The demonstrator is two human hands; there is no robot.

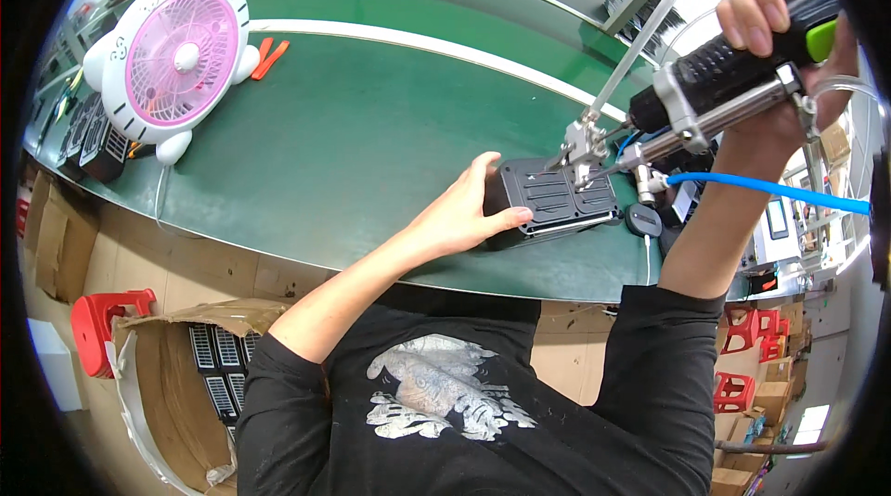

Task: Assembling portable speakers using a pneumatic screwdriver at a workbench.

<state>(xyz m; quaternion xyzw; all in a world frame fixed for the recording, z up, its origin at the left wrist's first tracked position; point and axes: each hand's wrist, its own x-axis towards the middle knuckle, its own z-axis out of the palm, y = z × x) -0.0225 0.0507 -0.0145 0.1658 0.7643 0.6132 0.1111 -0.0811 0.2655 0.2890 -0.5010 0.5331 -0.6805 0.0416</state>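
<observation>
On the green workbench lies a black box-shaped housing (548, 197) with a ribbed top. My left hand (469, 204) grips its left end, thumb along the near side and fingers at the far side. Raised at the upper right, my right hand (775, 18) is wrapped round the black body of an electric screwdriver (710, 83) with a green lever. The screwdriver is clamped to a metal arm, and its tip end meets a metal screw-feeding head (585, 148) over the housing's right part. Whether the bit touches a screw is too small to tell.
A pink and white cartoon fan (186, 55) stands on the workbench (353, 115) at the left, beside orange-handled tool grips (269, 60). A blue air hose (770, 188) runs right from the feeding head. Below, a cardboard box (167, 394) holds several black units near a red stool (102, 329).
</observation>
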